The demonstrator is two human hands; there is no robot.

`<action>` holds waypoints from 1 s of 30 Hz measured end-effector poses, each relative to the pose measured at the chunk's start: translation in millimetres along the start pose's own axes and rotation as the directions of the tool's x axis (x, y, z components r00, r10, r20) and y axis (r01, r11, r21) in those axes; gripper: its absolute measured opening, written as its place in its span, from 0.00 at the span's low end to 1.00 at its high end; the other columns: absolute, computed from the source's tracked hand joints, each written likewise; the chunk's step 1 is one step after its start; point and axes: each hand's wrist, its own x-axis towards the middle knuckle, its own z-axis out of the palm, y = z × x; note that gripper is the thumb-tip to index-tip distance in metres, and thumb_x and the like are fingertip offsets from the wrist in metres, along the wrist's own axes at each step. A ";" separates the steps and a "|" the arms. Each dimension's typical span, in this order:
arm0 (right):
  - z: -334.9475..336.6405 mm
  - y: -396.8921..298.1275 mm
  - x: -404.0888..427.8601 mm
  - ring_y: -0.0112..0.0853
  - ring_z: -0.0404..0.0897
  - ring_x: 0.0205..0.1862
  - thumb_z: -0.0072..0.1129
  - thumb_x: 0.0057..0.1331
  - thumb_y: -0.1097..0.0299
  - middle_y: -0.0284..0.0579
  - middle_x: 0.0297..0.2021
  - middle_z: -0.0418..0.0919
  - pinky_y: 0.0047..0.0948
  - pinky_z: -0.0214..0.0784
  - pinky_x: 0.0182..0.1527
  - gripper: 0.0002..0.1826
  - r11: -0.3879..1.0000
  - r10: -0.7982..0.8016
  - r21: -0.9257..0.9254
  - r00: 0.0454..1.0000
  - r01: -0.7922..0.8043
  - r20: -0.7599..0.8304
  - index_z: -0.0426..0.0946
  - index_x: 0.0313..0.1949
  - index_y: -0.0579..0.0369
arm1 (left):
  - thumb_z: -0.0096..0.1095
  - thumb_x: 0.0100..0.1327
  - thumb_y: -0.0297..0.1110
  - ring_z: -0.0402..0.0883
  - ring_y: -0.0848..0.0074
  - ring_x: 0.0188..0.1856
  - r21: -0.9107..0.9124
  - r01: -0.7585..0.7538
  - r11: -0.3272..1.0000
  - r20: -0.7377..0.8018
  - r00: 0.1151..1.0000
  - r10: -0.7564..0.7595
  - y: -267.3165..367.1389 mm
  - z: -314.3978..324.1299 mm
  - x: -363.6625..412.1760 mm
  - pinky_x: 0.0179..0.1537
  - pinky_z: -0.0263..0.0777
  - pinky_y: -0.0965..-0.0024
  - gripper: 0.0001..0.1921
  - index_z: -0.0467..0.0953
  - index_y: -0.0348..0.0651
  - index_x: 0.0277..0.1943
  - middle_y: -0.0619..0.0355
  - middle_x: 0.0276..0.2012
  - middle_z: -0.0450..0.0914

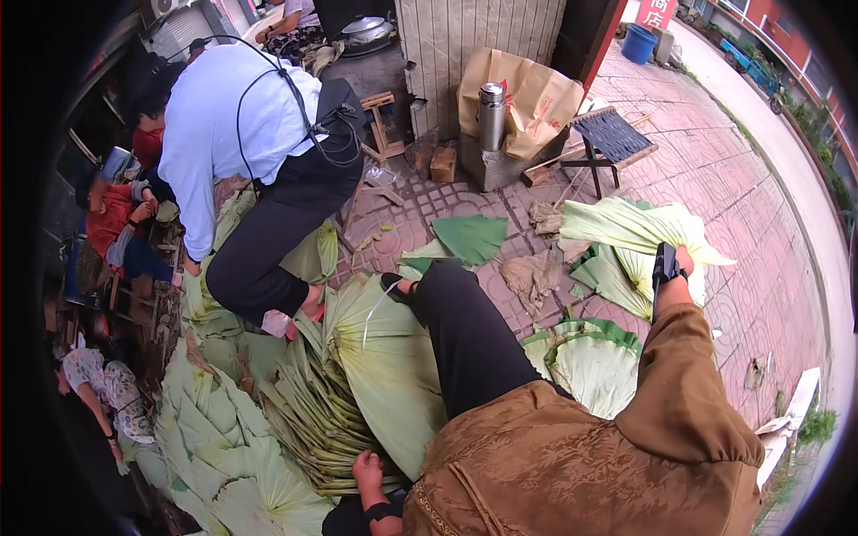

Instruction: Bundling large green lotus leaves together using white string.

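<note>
My right hand [684, 260], with a dark device strapped at the wrist, reaches out to the right and grips a pale green lotus leaf [627, 224] spread above other leaves on the paving. Near the bottom, my left hand [368, 471] has curled fingers at the edge of a thick stack of folded lotus leaves [315, 415]; whether it grips one is unclear. A broad leaf [389, 362] drapes over that stack beside my leg. More flat leaves [228, 462] lie to its left, and a fan of leaves [590, 365] is right of my knee.
A person in a light blue top [234, 107] bends over the leaves at upper left. Other people sit farther left. A steel flask [492, 117] and a paper bag [543, 100] rest on a block, near a folding stool [610, 137]. Dry leaf scraps [529, 278] lie on the paving.
</note>
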 end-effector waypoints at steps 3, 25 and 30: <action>-9.3 46.8 24.4 0.45 0.76 0.43 0.46 0.57 0.57 0.57 0.38 0.77 0.38 0.66 0.44 0.20 0.223 -0.365 -0.824 0.829 0.520 0.424 0.77 0.36 0.61 | 0.54 0.58 0.27 0.71 0.81 0.21 0.036 0.010 0.999 0.006 1.000 -0.010 4.2 0.0 -3.2 0.22 0.65 0.79 0.14 0.70 0.31 0.47 0.58 0.28 0.76; 93.8 -10.1 -447.1 0.24 0.74 0.22 0.47 0.61 0.70 0.43 0.28 0.76 0.21 0.67 0.23 0.11 0.971 -0.180 0.214 -0.268 0.105 0.946 0.69 0.41 0.63 | 0.57 0.56 0.33 0.78 0.71 0.33 0.134 -0.090 0.987 -0.085 0.991 0.102 13.8 7.0 -17.5 0.34 0.71 0.71 0.17 0.72 0.33 0.47 0.49 0.36 0.79; 94.9 85.3 -523.9 0.26 0.75 0.19 0.48 0.58 0.71 0.41 0.24 0.75 0.22 0.66 0.20 0.11 0.870 0.214 0.065 -0.493 0.489 0.843 0.71 0.40 0.64 | 0.56 0.56 0.34 0.79 0.66 0.38 0.196 -0.088 0.977 -0.079 0.991 0.105 17.9 6.7 -27.7 0.39 0.71 0.67 0.18 0.72 0.34 0.48 0.47 0.38 0.79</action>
